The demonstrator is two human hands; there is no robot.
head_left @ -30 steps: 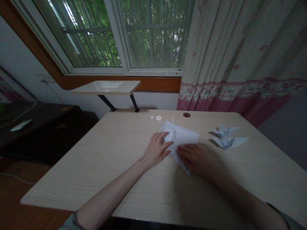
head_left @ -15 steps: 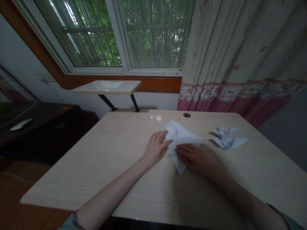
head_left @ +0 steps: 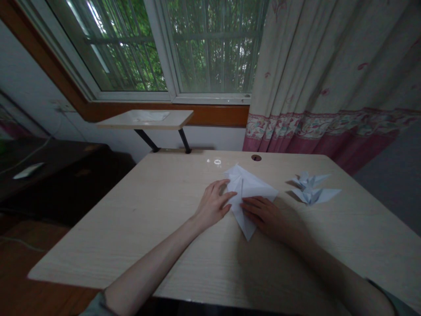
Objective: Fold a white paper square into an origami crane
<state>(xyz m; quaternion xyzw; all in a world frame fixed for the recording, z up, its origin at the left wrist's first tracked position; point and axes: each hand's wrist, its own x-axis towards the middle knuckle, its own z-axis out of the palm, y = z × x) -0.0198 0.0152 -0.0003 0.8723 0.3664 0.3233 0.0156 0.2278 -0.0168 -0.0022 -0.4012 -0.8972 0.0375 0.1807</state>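
White paper sheet (head_left: 250, 193), folded into a kite-like diamond with creased flaps and a long point toward the person, lies flat on the table (head_left: 131, 237), between the two hands. Crisp, matte paper, sharp creases, small layered flaps near the top end. Left hand (head_left: 211, 205) sits just left of the sheet, palm down, with left fingers (head_left: 221, 192) loosely spread and their tips at or barely on the sheet's left edge; exact contact is hard to tell. Right hand (head_left: 268, 216) is at the lower right of the sheet, with right fingers (head_left: 254, 205) lying fairly close together on the paper, pressing flat. Neither hand pinches or lifts anything; both are open. Beyond the right fingers, well apart from them, two finished paper cranes (head_left: 311, 188) sit close together on the table, pale with pointed wings. Table is light wood-grain laminate, with a round cable hole (head_left: 256, 157) ahead of the fingers near the far edge. Farther ahead are a small shelf (head_left: 144, 119), a window (head_left: 210, 48) and a floral curtain (head_left: 329, 66). Versus the frame 1.0 s back, the sheet has turned, its near point swung left and its far end shifted right; almost no change from 0.5 s back.
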